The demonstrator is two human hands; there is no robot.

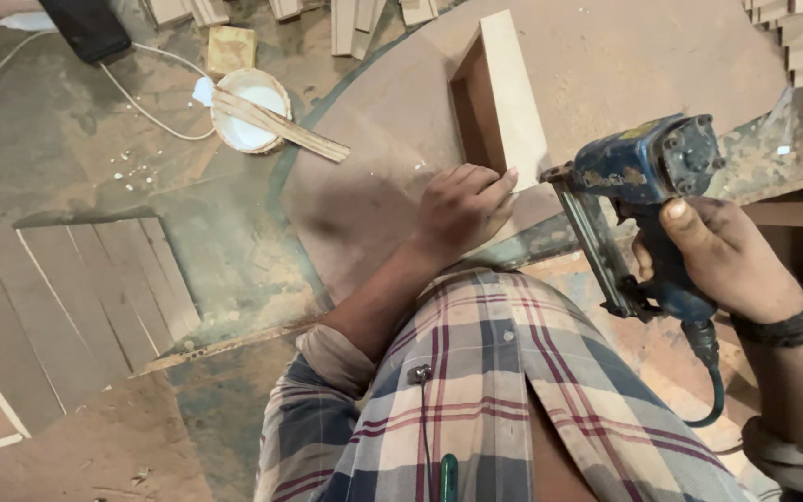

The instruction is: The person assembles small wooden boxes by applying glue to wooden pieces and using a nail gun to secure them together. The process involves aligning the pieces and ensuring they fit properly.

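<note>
- Blue pneumatic nail gun [648, 200]: held above the surface edge, nose just beside the wooden frame piece [511, 93].
- Right hand [731, 260]: fingers wrapped around the gun's grip.
- Left hand [462, 209]: fingers flat, pressing the frame piece's near end onto the round board surface [606, 65].
- Yellow label patch on the gun's top, unreadable.
- White glue bowl [251, 110] with wooden stick, far left.

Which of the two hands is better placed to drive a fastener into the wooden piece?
Probably the right hand: it grips the blue nail gun beside the wooden piece, which the left hand presses flat.
</note>
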